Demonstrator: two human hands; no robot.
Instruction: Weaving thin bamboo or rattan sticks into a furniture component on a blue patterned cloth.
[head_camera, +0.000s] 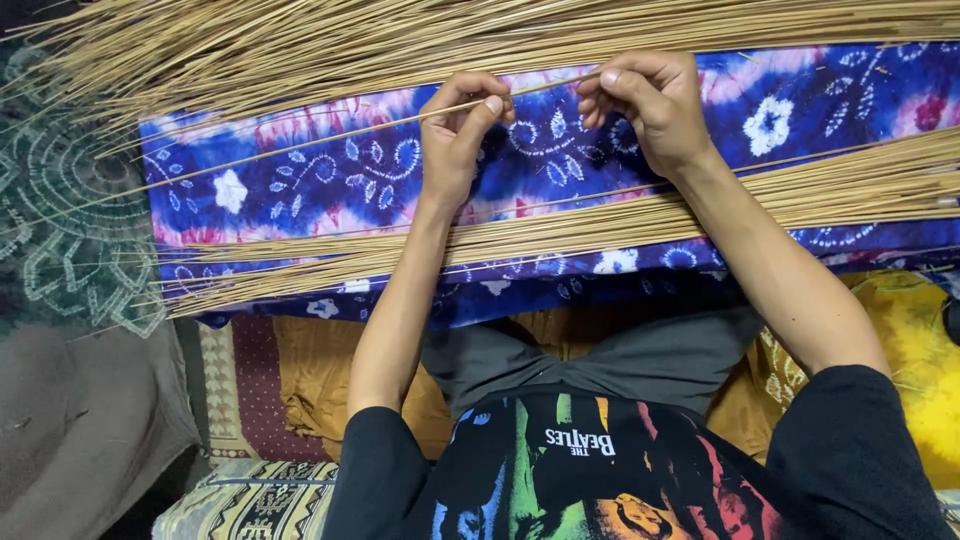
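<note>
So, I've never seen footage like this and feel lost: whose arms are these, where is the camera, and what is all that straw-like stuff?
The one picture comes from a camera worn on a person's head, looking down, so the arms are that person's own. The left hand and the right hand pinch a single thin stick between their fingers, holding it above a blue and purple patterned cloth. One bundle of the same tan sticks lies across the cloth under the forearms, and another pile lies along its far edge. At the bottom you see the person's dark printed shirt.

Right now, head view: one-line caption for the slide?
Both hands, left hand and right hand, pinch one thin stick over a blue tie-dye cloth strewn with stick bundles.
</note>
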